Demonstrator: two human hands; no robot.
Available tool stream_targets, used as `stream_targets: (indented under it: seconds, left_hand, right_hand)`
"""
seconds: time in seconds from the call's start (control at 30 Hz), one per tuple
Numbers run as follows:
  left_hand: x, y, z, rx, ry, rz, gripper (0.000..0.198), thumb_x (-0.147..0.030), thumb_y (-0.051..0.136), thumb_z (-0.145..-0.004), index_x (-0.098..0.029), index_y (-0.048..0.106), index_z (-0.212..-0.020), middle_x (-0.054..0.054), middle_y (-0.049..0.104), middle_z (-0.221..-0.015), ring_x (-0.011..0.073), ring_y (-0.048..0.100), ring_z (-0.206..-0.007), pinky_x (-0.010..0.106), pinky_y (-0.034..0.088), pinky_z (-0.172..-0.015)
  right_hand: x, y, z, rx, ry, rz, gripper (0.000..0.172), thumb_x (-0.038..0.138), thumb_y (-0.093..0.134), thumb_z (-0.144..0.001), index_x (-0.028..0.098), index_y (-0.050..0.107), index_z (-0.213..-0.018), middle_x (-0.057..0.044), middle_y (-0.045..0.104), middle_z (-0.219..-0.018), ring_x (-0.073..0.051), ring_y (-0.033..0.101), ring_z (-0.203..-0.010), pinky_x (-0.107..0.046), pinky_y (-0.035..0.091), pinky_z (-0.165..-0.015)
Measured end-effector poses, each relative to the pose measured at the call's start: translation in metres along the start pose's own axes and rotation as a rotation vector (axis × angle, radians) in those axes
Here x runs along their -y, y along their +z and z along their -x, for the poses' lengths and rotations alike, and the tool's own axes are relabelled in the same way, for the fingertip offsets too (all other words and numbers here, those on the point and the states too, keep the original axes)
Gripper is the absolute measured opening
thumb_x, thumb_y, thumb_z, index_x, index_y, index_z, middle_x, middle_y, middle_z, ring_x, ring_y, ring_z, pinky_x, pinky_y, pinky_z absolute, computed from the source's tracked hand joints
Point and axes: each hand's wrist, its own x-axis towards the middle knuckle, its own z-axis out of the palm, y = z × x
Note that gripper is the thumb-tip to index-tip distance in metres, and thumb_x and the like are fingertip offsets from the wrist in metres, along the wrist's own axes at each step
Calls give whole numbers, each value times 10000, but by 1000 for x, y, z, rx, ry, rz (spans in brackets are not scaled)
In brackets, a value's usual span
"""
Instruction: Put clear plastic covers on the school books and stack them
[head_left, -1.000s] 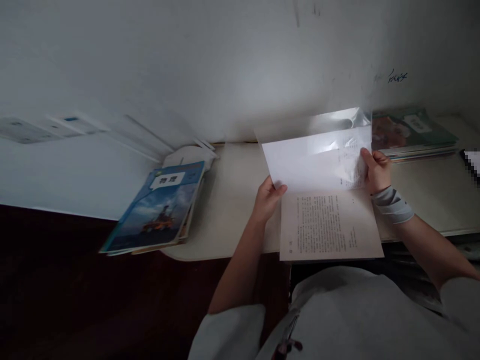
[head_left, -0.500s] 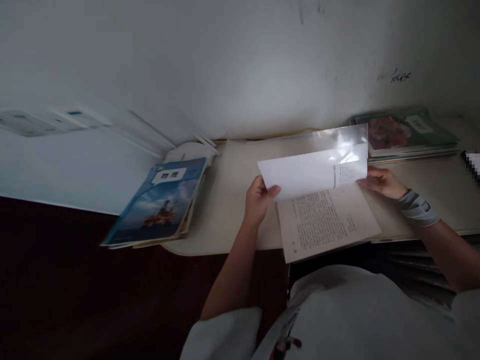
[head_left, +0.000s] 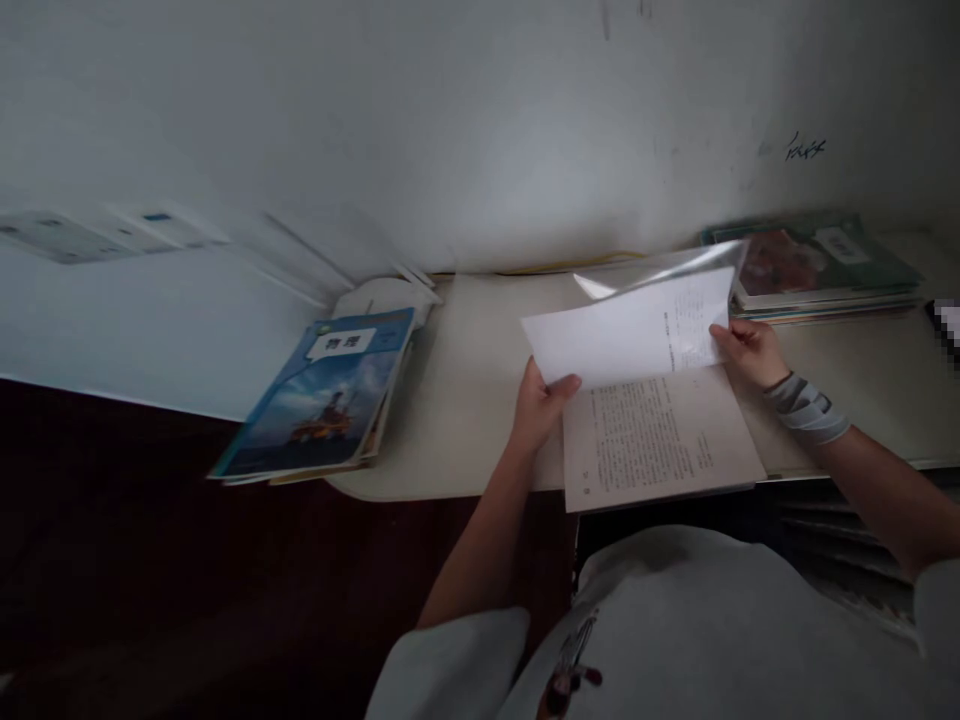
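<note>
An opened paperback book (head_left: 660,440) with printed pages lies turned sideways over the desk's front edge, its upper leaf raised. My left hand (head_left: 538,405) grips the book's left side near the fold, thumb on the page. On the right, my right hand (head_left: 752,352) pinches the edge of the raised leaf, thumb on top and fingers behind. A clear plastic sheet (head_left: 667,262), shiny with glare, sticks out beyond the leaf's top edge; it looks like a book cover. My right wrist wears a grey band (head_left: 808,408).
A stack of books (head_left: 322,400) with a blue cover overhangs the left end of the pale desk (head_left: 465,430). Another book stack (head_left: 832,265) rests by the wall at right. A white device with antennas (head_left: 382,295) and a yellow cable (head_left: 570,262) lie along the wall.
My right hand has moved left and up onto the leaf, with its thumb now on the page. The plastic sheet has bent and lifted apart from the leaf. My left hand has shifted slightly right.
</note>
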Motion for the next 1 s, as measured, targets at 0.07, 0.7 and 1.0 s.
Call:
stream_targets:
  seconds: [0.07,0.7,1.0]
  left_hand:
    - [0,4,3,71,-34,-1,510,-391,759,-660,-193,563,-1087,75,680,-1033,195,631,-924,337,495,-834]
    - [-15,-7,4,-129,5,-165,195,-369,613,-792,-198,654,-877,14,666,-822,154,597,-780,284,468,-761]
    - [-15,-46,44,317,117,-526,282,-365,588,-831,-240,683,-1065,81,674,-1175,264,569,-1179,473,451,-1009]
  right_hand:
    - [-1,6,1,-136,-18,27,522,563,639,-756,226,354,-476,66,263,-491,-100,268,-491,-272,297,-498]
    - [-5,-21,3,234,-219,131,163,408,646,-799,262,715,-823,-32,708,-946,-231,645,-909,-449,489,-873]
    - [-9,-55,38,95,-47,-198,325,384,776,-668,293,522,-850,-51,695,-1026,-261,663,-978,-494,492,-917]
